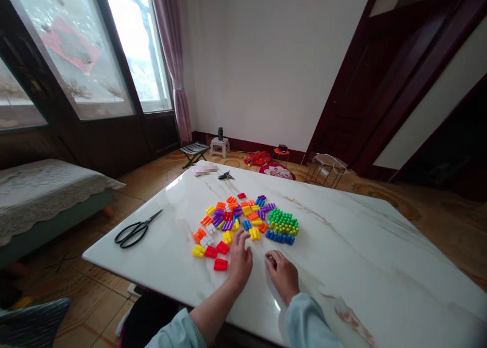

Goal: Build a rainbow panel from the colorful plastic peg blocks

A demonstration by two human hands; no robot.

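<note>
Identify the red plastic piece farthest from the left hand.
Red plastic piece at the far edge of the colourful spread; every other red one lies nearer the left hand.

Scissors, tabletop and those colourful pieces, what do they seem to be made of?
Scissors: probably metal blades, judging by their thin, pointed shape; the black handles could be plastic or coated metal. Tabletop: glossy stone or imitation marble, given brownish veins and bright reflections. Colourful pieces: likely smooth moulded plastic, from their bright, even colours.
</note>
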